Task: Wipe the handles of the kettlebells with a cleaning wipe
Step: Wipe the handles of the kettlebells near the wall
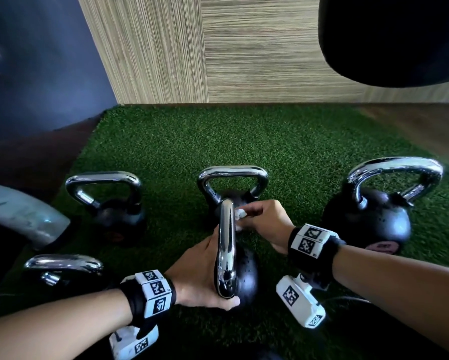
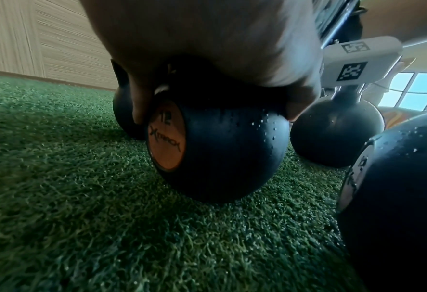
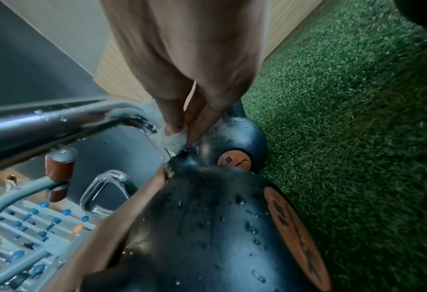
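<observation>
On the green turf (image 1: 283,141), the nearest kettlebell (image 1: 244,276) is steadied by the left hand (image 1: 197,279) curled round its chrome handle (image 1: 226,245); a soft wipe (image 1: 240,213) is pinched against it by the right hand (image 1: 265,224). Heavy, wet, likely slippery.

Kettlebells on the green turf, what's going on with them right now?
A person is cleaning the nearest kettlebell. Their left hand steadies it at the base of its chrome handle, while the right hand pinches a small white wipe against the handle's far end. Four other kettlebells stand untouched on the turf; water droplets bead on some.
</observation>
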Demonstrator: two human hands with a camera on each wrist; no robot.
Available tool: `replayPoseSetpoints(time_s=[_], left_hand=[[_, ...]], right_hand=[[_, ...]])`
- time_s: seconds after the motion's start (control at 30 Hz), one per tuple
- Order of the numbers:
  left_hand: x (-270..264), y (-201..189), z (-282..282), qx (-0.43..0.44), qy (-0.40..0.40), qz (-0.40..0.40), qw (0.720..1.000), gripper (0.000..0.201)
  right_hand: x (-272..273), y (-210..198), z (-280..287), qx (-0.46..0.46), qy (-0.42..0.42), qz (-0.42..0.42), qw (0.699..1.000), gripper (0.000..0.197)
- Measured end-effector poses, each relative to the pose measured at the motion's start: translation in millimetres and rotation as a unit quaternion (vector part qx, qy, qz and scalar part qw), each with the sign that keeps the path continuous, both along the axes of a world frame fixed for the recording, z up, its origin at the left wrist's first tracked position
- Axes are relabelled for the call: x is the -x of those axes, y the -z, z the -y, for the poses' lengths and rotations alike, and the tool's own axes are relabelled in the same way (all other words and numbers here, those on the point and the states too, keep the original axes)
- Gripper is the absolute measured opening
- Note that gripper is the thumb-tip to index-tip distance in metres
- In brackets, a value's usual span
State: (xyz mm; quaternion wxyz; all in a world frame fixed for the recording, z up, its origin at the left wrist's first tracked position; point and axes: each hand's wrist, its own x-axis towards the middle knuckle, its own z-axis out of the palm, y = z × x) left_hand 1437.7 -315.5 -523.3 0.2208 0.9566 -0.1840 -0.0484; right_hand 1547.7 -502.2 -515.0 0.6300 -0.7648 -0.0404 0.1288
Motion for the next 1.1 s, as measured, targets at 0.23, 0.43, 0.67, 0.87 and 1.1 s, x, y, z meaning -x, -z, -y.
replayPoseSetpoints(time_s=[0.23,0.43,0.67,0.87,1.1], left_hand=[[-7,-6,-6,0.01,0.009,-0.033,0.999,0.112],[-15,-8,-8,-0.035,0.011,-0.057,0.998,0.084],[-27,-14,-13,-0.039,0.032,-0.081,0.995,0.065],[-38,-16,-19,-0.019,0.042,-0.097,0.994,0.067],[-39,-15,-24,0.014,0.056,-0.087,0.995,0.094]], right_hand=[[-4,-4,1,0.061,-0.047,-0.016,0.997,0.015],[-10,-19,-2,0.013,0.003,0.047,0.999,0.019],[-5,-23,-8,0.037,0.031,0.086,0.995,0.013],[-2,-36,-14,0.085,0.034,0.182,0.979,0.024],[26,-51,-7,0.138,-0.062,0.287,0.946,0.023]])
